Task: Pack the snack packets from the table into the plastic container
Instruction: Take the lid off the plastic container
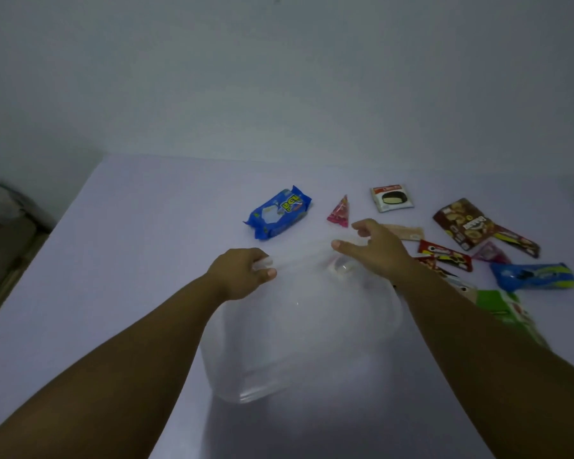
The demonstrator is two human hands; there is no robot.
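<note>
A clear plastic container (279,352) stands on the white table (130,243) in front of me, with a clear lid (312,256) tilted over its far edge. My left hand (242,271) pinches the lid's left end. My right hand (375,248) holds the lid's right end with thumb and curled fingers. Snack packets lie beyond and to the right: a blue biscuit pack (280,212), a pink triangular packet (340,212), a white cake packet (391,197), a brown cookie bag (463,223), red packets (444,255), another blue pack (532,275) and a green one (507,306).
A beige packet (408,231) sits just behind my right hand, and a small pink packet (489,253) lies among the red ones. The table's left edge drops to a dark floor area (4,233). A plain wall rises behind the table.
</note>
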